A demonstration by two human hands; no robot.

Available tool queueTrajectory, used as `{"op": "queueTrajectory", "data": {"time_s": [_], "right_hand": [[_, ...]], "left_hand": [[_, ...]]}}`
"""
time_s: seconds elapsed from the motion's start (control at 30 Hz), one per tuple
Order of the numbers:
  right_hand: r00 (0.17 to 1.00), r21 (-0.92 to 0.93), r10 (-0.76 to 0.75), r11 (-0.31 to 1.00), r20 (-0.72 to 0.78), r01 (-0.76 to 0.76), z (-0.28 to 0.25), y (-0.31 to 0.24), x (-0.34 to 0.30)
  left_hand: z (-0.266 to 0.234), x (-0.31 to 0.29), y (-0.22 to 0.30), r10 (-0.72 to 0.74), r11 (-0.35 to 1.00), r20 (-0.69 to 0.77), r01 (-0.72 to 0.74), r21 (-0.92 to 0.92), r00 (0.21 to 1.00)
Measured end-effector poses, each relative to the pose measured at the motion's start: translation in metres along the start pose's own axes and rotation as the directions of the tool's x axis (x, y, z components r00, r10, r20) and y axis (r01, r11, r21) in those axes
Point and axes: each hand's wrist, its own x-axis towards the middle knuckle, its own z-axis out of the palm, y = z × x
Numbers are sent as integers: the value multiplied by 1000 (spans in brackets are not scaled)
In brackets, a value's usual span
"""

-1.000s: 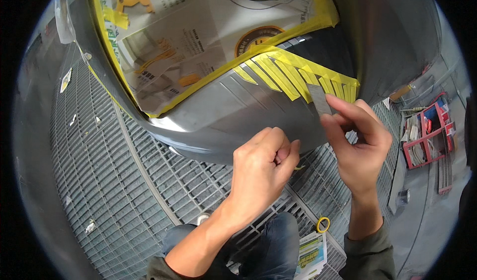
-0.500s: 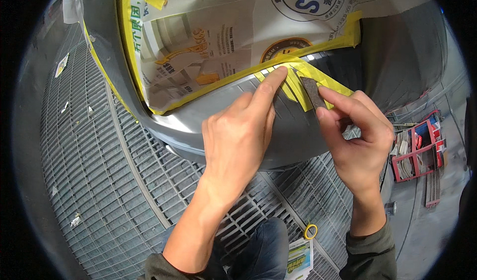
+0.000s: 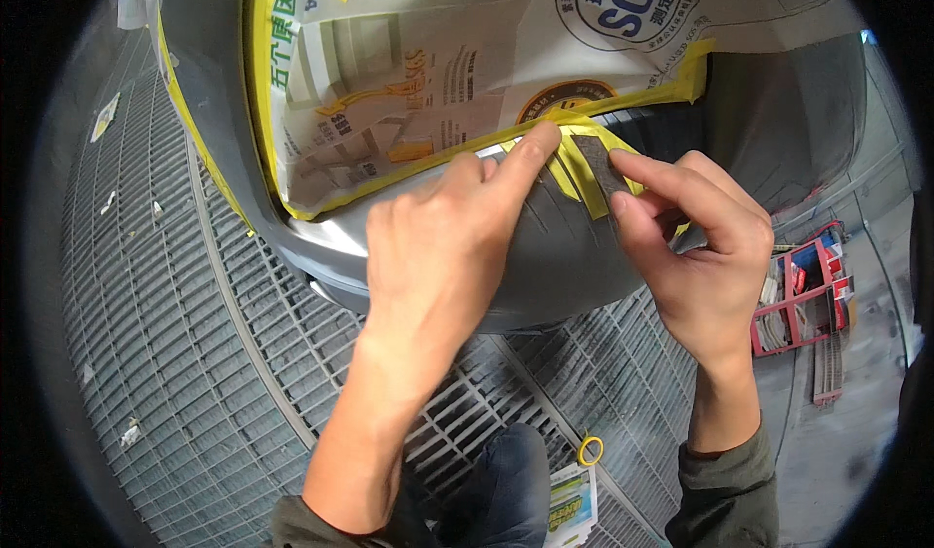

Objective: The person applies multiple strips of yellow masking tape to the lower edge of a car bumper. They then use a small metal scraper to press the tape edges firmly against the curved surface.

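A curved grey car body panel [image 3: 496, 300] lies under both hands, its upper part covered with printed paper edged in yellow masking tape [image 3: 389, 180]. Several short yellow tape strips [image 3: 587, 193] fan down over the panel, with bare grey lines between them. My left hand [image 3: 443, 232] rests its stretched index fingertip on the tape's upper edge; its other fingers curl, holding nothing I can see. Between thumb and index finger, my right hand [image 3: 705, 246] pinches a dark grey-brown strip that looks like sandpaper [image 3: 597, 164], laid against the tape strips.
Metal floor grating [image 3: 156, 285] spreads below the panel. Near my leg are a yellow tape roll [image 3: 590, 451] and a printed sheet [image 3: 572, 504]. A red divided rack [image 3: 798, 300] with small items stands at the right. Paper scraps [image 3: 130, 433] lie on the grating.
The view has shifted a little. The dark strip has tilted and moved slightly up and left over the tape strips. My left fingertip stays at the tape edge.
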Motion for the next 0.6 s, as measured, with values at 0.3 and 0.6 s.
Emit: {"op": "queueTrajectory", "data": {"time_s": [0.3, 0.6], "right_hand": [[992, 46, 101, 993, 76, -105, -18, 7, 4], [995, -89, -46, 995, 84, 54, 1, 3, 9]], "left_hand": [[-5, 3, -12, 107, 987, 127, -90, -129, 986], [-3, -19, 3, 65, 986, 226, -27, -167, 972]]}}
